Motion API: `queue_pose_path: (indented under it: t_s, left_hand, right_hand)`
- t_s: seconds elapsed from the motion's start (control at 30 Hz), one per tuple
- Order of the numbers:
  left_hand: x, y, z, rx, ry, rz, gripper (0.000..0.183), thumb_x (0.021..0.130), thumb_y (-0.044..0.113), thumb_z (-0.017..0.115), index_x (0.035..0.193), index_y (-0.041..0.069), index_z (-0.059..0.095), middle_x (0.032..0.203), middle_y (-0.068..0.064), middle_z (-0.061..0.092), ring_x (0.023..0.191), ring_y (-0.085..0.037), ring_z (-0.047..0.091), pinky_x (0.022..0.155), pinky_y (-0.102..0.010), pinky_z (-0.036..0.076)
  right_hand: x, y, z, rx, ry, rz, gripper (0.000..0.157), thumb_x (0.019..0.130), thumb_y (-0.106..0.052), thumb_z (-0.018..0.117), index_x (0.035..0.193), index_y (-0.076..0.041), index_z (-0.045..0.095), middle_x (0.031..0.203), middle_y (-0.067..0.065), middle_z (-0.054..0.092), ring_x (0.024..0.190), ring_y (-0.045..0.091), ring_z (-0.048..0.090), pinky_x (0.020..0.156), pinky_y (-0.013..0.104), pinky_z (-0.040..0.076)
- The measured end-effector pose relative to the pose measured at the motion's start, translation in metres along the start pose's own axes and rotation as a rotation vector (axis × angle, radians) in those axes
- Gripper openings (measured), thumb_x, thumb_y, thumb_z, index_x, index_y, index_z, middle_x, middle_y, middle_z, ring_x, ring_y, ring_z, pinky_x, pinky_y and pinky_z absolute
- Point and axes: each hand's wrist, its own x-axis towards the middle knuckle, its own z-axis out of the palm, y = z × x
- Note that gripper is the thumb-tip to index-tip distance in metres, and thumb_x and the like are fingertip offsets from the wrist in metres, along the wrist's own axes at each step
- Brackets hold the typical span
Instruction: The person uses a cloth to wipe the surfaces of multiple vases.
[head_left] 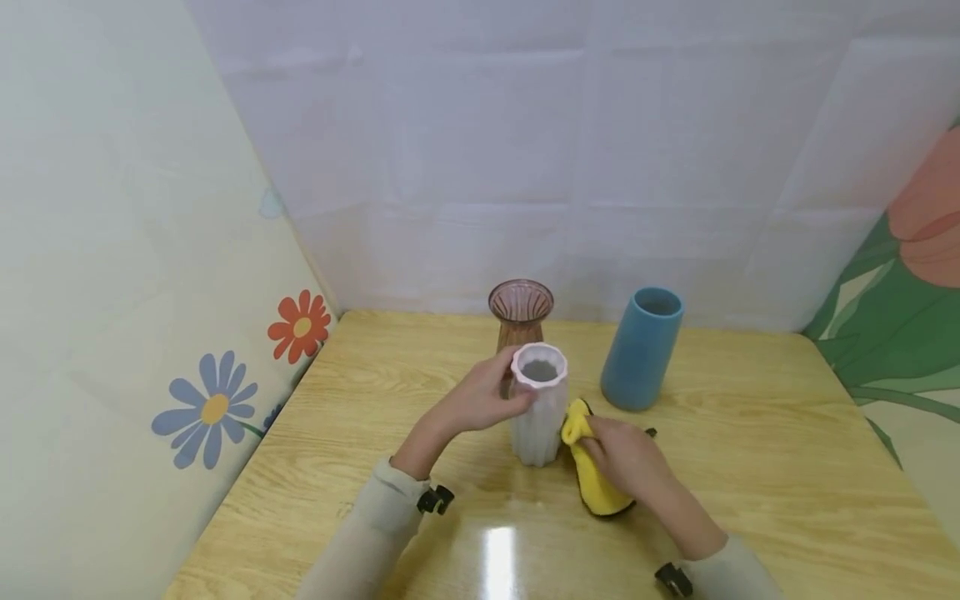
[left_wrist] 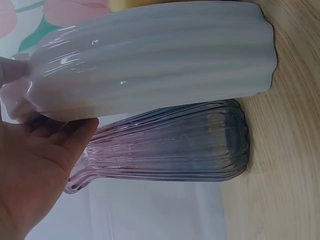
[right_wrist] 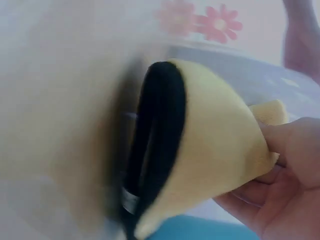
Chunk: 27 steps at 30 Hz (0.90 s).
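Yellow cloth [head_left: 596,486] hangs below the right hand [head_left: 628,457], its fingers pinching it; the left hand [head_left: 482,395] grips the white vase [head_left: 537,432] near the top, in from the table [head_left: 405,362] back edge.

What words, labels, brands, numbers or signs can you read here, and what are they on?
None can be read.
Small pale patch, perhaps a tag, on the black-edged yellow cloth: too blurred to read.
No lettering shows on the glossy white fluted vase, tapered blue vase or purple-tinted ribbed glass vase.
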Motion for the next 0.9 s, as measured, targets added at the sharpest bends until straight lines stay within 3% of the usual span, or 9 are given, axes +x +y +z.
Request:
queue_pose_path:
  t_s: [0.13, 0.4, 0.5, 0.63, 0.77, 0.9]
  left_hand:
    - [0.002, 0.000, -0.003, -0.021, -0.025, 0.021, 0.065, 0.089, 0.020, 0.070, 0.146, 0.003, 0.043, 0.134, -0.013, 0.061, 0.124, -0.027, 0.059, 0.105, -0.041, 0.050]
    - [0.007, -0.007, -0.006, 0.010, -0.019, 0.090, 0.057, 0.085, 0.021, 0.072, 0.136, 0.004, 0.053, 0.124, -0.010, 0.060, 0.112, -0.023, 0.057, 0.097, -0.049, 0.054]
    - [0.009, -0.010, -0.007, 0.010, -0.014, 0.114, 0.054, 0.083, 0.021, 0.072, 0.130, 0.003, 0.056, 0.120, -0.010, 0.059, 0.107, -0.022, 0.054, 0.094, -0.052, 0.054]
    - [0.009, -0.011, -0.009, -0.059, -0.038, 0.105, 0.052, 0.083, 0.016, 0.071, 0.131, 0.002, 0.056, 0.122, -0.011, 0.059, 0.111, -0.022, 0.057, 0.099, -0.046, 0.054]
    - [0.008, -0.012, -0.010, -0.132, -0.051, 0.092, 0.052, 0.084, 0.008, 0.070, 0.133, 0.001, 0.054, 0.125, -0.012, 0.060, 0.117, -0.025, 0.058, 0.105, -0.042, 0.050]
    - [0.004, -0.012, -0.008, -0.144, -0.023, 0.084, 0.057, 0.087, 0.008, 0.071, 0.140, 0.003, 0.051, 0.133, -0.011, 0.059, 0.125, -0.025, 0.056, 0.110, -0.039, 0.047]
  right_hand:
    - [0.000, 0.001, -0.025, 0.075, 0.112, 0.011, 0.004, 0.095, -0.012, 0.070, 0.097, -0.009, 0.068, 0.089, 0.008, 0.071, 0.082, 0.025, 0.068, 0.070, 0.046, 0.057]
    - [0.002, -0.006, -0.054, 0.201, 0.315, 0.011, 0.023, 0.094, -0.003, 0.069, 0.116, 0.002, 0.068, 0.106, 0.020, 0.073, 0.094, 0.037, 0.071, 0.076, 0.053, 0.060]
    - [0.006, -0.009, -0.057, 0.233, 0.383, -0.013, 0.024, 0.093, -0.001, 0.069, 0.116, 0.004, 0.067, 0.108, 0.021, 0.073, 0.097, 0.039, 0.071, 0.077, 0.054, 0.060]
    - [0.011, -0.012, -0.056, 0.272, 0.448, -0.052, 0.025, 0.090, 0.001, 0.072, 0.115, 0.005, 0.068, 0.109, 0.022, 0.073, 0.099, 0.041, 0.070, 0.080, 0.055, 0.060]
    - [0.016, -0.015, -0.050, 0.293, 0.471, -0.074, 0.027, 0.088, 0.000, 0.075, 0.114, 0.004, 0.070, 0.109, 0.022, 0.073, 0.100, 0.040, 0.071, 0.082, 0.054, 0.060]
    - [0.020, -0.018, -0.044, 0.285, 0.473, -0.094, 0.020, 0.086, -0.002, 0.077, 0.106, 0.002, 0.071, 0.100, 0.018, 0.075, 0.091, 0.033, 0.072, 0.074, 0.048, 0.061]
